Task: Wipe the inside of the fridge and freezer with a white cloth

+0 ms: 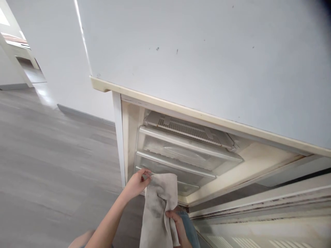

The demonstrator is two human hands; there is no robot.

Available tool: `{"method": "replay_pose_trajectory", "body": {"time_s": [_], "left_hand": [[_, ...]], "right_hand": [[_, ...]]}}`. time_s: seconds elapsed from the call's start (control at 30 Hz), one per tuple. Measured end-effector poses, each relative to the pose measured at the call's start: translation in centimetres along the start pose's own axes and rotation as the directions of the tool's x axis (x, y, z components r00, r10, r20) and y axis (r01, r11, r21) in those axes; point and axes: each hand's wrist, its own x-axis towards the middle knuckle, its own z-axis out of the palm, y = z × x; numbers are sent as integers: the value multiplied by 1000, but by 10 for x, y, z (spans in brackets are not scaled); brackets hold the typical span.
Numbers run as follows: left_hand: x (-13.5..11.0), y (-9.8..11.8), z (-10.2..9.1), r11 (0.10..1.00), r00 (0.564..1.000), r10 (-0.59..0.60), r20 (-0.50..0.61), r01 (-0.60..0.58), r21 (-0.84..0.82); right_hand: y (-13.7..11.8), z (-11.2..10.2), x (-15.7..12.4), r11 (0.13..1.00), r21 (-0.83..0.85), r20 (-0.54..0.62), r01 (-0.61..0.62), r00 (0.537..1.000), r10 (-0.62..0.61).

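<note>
A limp, grey-smudged off-white cloth [158, 212] is pinched at its upper left corner by the left hand [136, 184] and gripped at its right edge by the right hand [178, 225], before translucent plastic drawers [178, 151] inside an open white, cream-lined refrigerator [201, 75].

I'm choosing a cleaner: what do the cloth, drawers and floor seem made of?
Cloth: soft, matte fabric, perhaps cotton or microfibre; it creases and drapes.
Drawers: probably smooth, clear plastic; the fronts look translucent, with bright highlights.
Floor: wood-look, possibly laminate or vinyl; grey grain-like streaks show.
</note>
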Motion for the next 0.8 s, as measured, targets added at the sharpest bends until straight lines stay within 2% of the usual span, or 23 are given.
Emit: {"method": "replay_pose_trajectory", "body": {"time_s": [0.07,0.1,0.13,0.2,0.23,0.27,0.37,0.43,0.6,0.73,0.8], "left_hand": [[-3,-10,0,988,991,-122,49,117,98],[-5,-13,1,978,976,-191,108,180,107],[-7,-15,4,963,945,-265,190,250,99],[-11,-16,10,915,847,-386,366,402,36],[-12,-15,13,887,808,-405,427,461,-31],[-12,-13,17,862,798,-394,456,494,-119],[-11,-9,25,809,875,-227,426,413,-417],[-9,-10,27,753,901,-155,405,373,-542],[-8,-14,24,595,890,-163,425,433,-677],[-10,-14,23,586,868,-156,472,466,-663],[-9,-15,23,597,860,-155,486,474,-648]], "right_hand": [[-3,0,-1,993,43,58,-113,992,111],[-6,1,-2,979,69,97,-190,978,183],[-10,3,-4,960,94,137,-263,959,249],[-20,7,-8,915,142,220,-376,914,342],[-25,9,-10,900,164,255,-403,899,356],[-30,11,-11,893,182,283,-412,892,353],[-38,10,-8,895,204,343,-396,885,314],[-37,4,-2,902,201,347,-382,889,299],[-28,-14,12,942,228,181,-246,961,207],[-32,-11,13,932,278,109,-231,972,209],[-34,-7,12,942,286,99,-178,983,156]]}}
